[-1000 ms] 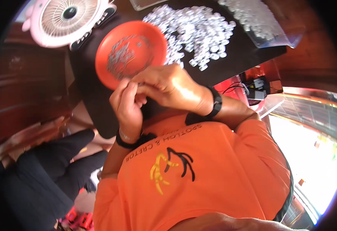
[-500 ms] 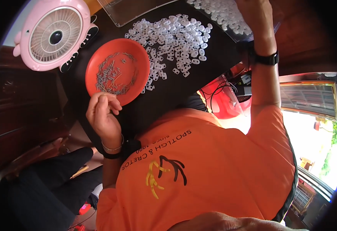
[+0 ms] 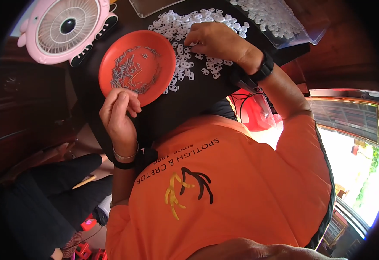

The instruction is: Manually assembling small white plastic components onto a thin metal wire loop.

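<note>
My left hand [image 3: 119, 116] is at the near rim of a round orange-red plastic dish [image 3: 107, 56], its fingers curled and thumb drawn against them. Anything in that pinch is too small to make out. Many small grey metal pins [image 3: 124, 73] lie inside the dish, mostly towards its left side. My right hand [image 3: 219, 41] reaches over a loose heap of small white plastic pieces [image 3: 183, 67], each with holes. Its fingers bend down into the heap, thumb and forefinger close together, and whatever they grip is hidden.
A pink fan [image 3: 68, 26] stands at the far left of the black table [image 3: 189, 97]. At the far right, a clear plastic tray [image 3: 312, 38] holds more white pieces. Part of another clear lid or tray [image 3: 144, 13] shows at the back edge. Someone's dark-trousered legs [image 3: 46, 203] are at lower left.
My right hand has come from the clear tray at the far right, leftward and nearer, to the loose heap. The left hand keeps its curled pose by the dish. The whole view has shifted slightly.
</note>
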### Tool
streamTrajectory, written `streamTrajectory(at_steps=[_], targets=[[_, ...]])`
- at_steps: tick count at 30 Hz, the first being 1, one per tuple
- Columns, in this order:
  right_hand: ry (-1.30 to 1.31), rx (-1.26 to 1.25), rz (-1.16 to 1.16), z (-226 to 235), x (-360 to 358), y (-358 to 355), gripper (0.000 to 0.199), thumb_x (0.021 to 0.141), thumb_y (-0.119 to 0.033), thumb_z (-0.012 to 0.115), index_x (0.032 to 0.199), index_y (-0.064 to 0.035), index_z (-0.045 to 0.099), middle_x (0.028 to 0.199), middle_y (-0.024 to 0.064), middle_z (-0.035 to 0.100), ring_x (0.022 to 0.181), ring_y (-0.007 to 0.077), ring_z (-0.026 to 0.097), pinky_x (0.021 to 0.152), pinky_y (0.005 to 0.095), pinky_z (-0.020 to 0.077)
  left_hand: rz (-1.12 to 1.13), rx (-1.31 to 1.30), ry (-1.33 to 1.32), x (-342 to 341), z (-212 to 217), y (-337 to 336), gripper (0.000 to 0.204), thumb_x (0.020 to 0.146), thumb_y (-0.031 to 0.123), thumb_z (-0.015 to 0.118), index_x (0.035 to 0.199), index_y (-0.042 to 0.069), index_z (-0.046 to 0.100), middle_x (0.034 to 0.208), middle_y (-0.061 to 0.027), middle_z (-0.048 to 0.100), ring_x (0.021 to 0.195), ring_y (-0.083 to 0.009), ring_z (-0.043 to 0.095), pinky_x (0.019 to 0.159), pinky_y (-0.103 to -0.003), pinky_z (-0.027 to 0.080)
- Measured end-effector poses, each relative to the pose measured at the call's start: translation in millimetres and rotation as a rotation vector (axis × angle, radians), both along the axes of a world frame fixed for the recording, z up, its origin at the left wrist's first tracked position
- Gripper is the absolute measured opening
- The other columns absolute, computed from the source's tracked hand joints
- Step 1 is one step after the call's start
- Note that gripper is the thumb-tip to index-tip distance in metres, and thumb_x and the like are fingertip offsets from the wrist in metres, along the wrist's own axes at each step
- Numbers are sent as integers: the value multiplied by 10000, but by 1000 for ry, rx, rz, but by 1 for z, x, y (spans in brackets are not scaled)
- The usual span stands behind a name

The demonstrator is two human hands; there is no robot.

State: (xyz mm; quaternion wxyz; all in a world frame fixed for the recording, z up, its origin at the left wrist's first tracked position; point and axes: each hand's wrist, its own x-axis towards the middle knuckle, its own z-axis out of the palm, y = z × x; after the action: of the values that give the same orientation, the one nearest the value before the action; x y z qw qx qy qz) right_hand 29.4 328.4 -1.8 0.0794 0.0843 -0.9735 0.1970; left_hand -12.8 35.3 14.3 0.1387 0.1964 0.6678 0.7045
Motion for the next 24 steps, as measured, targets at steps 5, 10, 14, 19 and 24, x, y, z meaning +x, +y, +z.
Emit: streamTrajectory(at_steps=[5, 10, 14, 19, 24], targets=[[116, 218, 46, -3, -5, -4, 178, 757, -140, 666, 932, -114, 653, 874, 75, 598, 864, 280, 624, 745, 389, 506, -35, -12, -24, 2, -4, -3, 238, 910, 165, 475, 784, 2, 593, 658, -38, 562, 557, -79, 488, 504, -201, 331], [75, 251, -5, -3, -3, -3, 153, 785, -137, 634, 935, -117, 653, 876, 79, 595, 867, 285, 623, 743, 390, 506, -71, -23, -33, 2, -6, -4, 237, 911, 165, 475, 785, 3, 594, 656, -33, 559, 558, -75, 483, 504, -201, 330], [75, 182, -4, 1, -1, -9, 135, 795, -138, 620, 925, -115, 643, 873, 81, 591, 868, 293, 620, 741, 397, 504, -95, -34, -35, 4, -7, -2, 239, 911, 167, 474, 786, 2, 594, 654, -26, 554, 558, -71, 479, 504, -201, 331], [-86, 184, -15, 0, -14, -16, 118, 793, -155, 605, 891, -90, 616, 903, 102, 617, 883, 313, 611, 753, 414, 491, -112, -67, -40, 6, -7, -1, 235, 909, 168, 480, 782, 6, 593, 652, -18, 551, 557, -68, 474, 503, -198, 336], [-116, 62, -64, 4, -12, -18, 109, 775, -134, 593, 849, -60, 623, 773, 130, 641, 782, 339, 629, 716, 428, 490, -171, -81, -21, 4, -7, 3, 227, 924, 165, 457, 804, 18, 581, 663, -22, 551, 560, -68, 472, 507, -197, 332]])
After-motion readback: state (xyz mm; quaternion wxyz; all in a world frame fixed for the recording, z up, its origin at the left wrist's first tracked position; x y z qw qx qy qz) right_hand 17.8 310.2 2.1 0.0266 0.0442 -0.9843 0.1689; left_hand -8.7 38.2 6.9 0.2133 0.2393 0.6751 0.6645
